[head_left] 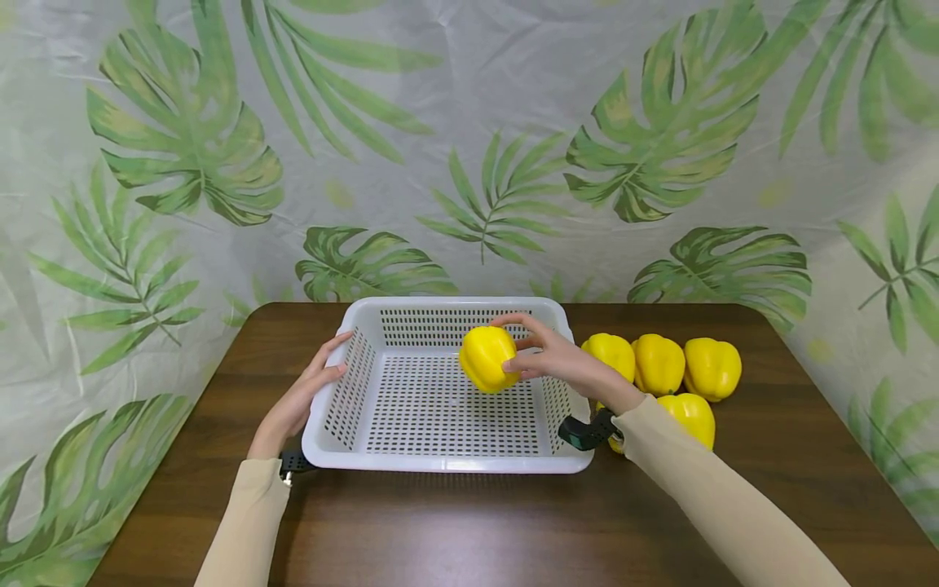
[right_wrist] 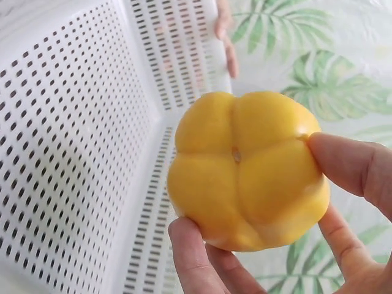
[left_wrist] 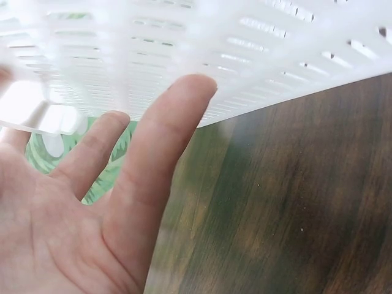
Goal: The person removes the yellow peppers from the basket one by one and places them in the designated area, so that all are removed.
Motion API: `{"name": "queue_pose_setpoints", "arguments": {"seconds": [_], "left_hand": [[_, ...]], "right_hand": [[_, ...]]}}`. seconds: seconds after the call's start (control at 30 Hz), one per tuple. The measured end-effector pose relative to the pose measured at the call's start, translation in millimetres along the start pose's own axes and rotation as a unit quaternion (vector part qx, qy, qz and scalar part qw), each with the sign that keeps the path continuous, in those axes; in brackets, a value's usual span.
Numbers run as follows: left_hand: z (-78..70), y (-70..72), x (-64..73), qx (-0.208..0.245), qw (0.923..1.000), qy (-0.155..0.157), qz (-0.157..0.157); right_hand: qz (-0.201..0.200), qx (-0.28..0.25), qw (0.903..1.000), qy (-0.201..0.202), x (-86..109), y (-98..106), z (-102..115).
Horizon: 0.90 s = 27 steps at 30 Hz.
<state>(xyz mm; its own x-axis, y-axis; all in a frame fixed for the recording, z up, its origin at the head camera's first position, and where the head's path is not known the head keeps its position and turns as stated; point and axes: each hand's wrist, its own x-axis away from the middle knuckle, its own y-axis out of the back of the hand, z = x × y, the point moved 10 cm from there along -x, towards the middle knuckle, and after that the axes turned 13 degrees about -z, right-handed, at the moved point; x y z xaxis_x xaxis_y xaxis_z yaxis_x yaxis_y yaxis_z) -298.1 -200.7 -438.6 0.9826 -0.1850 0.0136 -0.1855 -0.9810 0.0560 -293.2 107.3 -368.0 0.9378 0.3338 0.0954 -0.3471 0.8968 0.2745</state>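
Observation:
A yellow bell pepper point(head_left: 487, 359) is held over the inside of a white perforated plastic basket point(head_left: 447, 464), right of its middle. My right hand point(head_left: 546, 359) grips the pepper between thumb and fingertips, from its right side in the head view. The right wrist view shows the lobed end of the pepper point(right_wrist: 245, 177) toward the camera, with thumb and fingers spread round its edge. At the basket's left side, my left hand point(head_left: 304, 399) rests against the outer wall, fingers extended. In the left wrist view, the fingers of the left hand point(left_wrist: 92, 184) lie along the slotted wall.
Several more yellow bell peppers point(head_left: 711, 368) stand on the brown wooden table point(head_left: 469, 530) right of the basket, partly hidden by the right forearm. A leaf-patterned cloth point(head_left: 499, 122) hangs behind the table and at both sides.

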Motion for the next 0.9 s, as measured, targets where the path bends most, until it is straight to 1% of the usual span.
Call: {"name": "queue_pose_setpoints", "arguments": {"seconds": [0.17, 0.4, 0.73, 0.9], "left_hand": [[0.1, -0.3, 0.5, -0.001, 1.0000, 0.003, -0.001], [-0.3, -0.6, 0.2, -0.002, 1.0000, 0.003, -0.001], [-0.6, -0.1, 0.3, -0.003, 1.0000, 0.006, -0.003], [-0.4, -0.1, 0.3, -0.002, 1.0000, 0.005, -0.006]], "right_hand": [[-0.018, -0.003, 0.9997, 0.014, 12.8, 22, -5], [-0.052, 0.014, 0.9983, 0.022, 31.4, 52, -11], [-0.083, -0.010, 0.9964, 0.014, 56.5, 81, -17], [-0.094, -0.002, 0.9954, 0.019, 69.0, 96, -21]]}}
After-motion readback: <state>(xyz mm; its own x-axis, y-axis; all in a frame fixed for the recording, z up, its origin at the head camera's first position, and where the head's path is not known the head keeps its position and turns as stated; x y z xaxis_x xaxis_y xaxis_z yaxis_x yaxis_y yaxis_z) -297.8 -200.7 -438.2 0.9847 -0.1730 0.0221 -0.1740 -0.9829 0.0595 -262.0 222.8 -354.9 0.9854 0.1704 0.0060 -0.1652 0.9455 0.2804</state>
